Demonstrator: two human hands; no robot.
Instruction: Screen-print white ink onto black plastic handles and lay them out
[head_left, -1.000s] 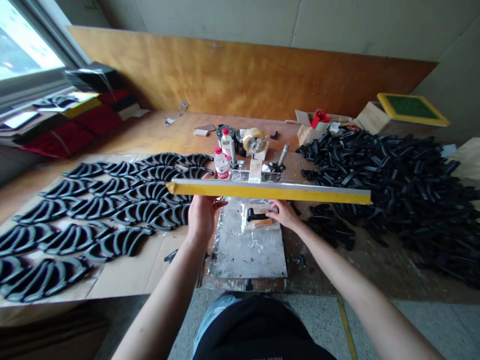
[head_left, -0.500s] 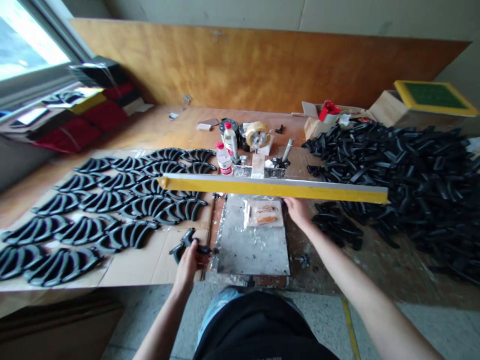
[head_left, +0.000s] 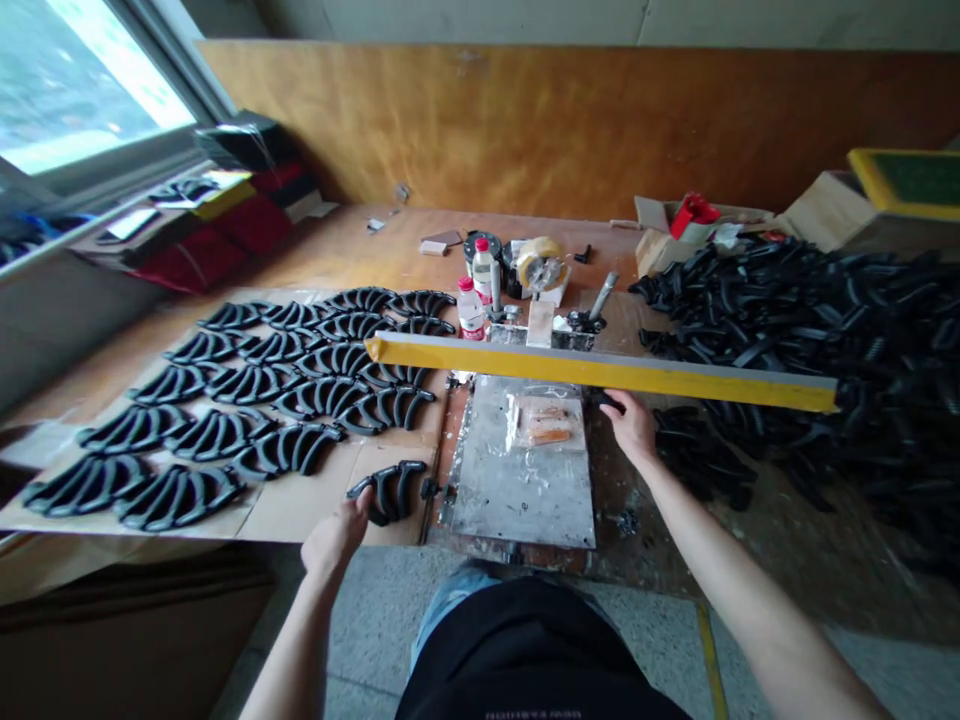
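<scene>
On the cardboard left of the metal plate, my left hand (head_left: 337,535) has its fingers closed at the near end of a black curved plastic handle (head_left: 361,483). This handle lies against a small group of similar handles (head_left: 394,490). My right hand (head_left: 632,425) pinches another black handle (head_left: 606,400) at the plate's right edge, under the yellow bar; part of it is hidden. The grey metal plate (head_left: 517,500) carries a clear-wrapped pad with orange-brown shapes (head_left: 551,425). Across its back runs the long yellow bar (head_left: 600,370) of the clamp stand.
Rows of fanned black handles (head_left: 180,495) cover the cardboard at left. A big heap of loose handles (head_left: 787,320) lies at right. Behind the stand are red-capped bottles (head_left: 470,310) and a tape roll (head_left: 541,265). Boxes (head_left: 187,245) sit by the window.
My left hand has shifted from the right side of the small handle group to its left end. My right hand now shows a black handle in its fingers. The view has turned slightly left.
</scene>
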